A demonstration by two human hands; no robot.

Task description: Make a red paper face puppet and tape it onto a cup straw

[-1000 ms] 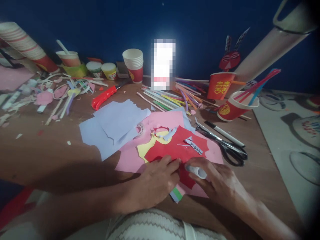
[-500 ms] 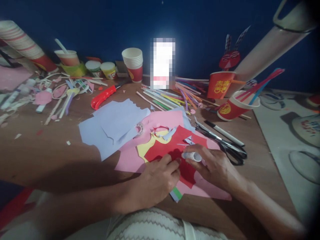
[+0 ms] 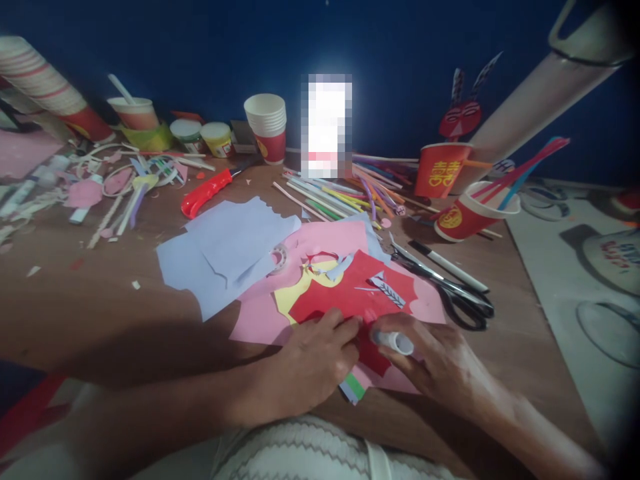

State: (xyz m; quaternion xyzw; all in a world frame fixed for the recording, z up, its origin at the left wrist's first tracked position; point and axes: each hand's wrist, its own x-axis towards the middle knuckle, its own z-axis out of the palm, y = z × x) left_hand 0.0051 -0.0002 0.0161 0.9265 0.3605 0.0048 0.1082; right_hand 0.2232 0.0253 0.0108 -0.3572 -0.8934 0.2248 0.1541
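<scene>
"Clock set on the red sheet (image 3: pixel 345 287), twelve toward the wall. Entries?"

"Red sheet, one, edges cut uneven, laid over a pink sheet (image 3: pixel 253 323). Left hand (image 3: pixel 320 353), seven o'clock: fingers curled, resting on the red. Pinching anything? Cannot tell from here."

"Right hand (image 3: pixel 435 350)?"

"Four o'clock. Thumb and fingers closed round a white tube (image 3: pixel 399 343), far end pointing to nine, low over the red. Contact with the paper: unclear."

"Likeliest fault?"

"Skidding. Cause: loose paper on loose paper. Should the left hand ease its pressure, a push from the tube could shift or crease the red."

"Small items?"

"Patterned strip (image 3: pixel 389 291), one, on the red at two o'clock. Knuckles straying that way could sweep it off."

"Sharps?"

"Scissors (image 3: pixel 463 303), one pair, black handles, at two to three o'clock, just beside the red. A wide swing of the right hand could knock them, or drag the pink beneath. Marker (image 3: pixel 450 267), one, just beyond; prone to rolling if nudged."
</scene>
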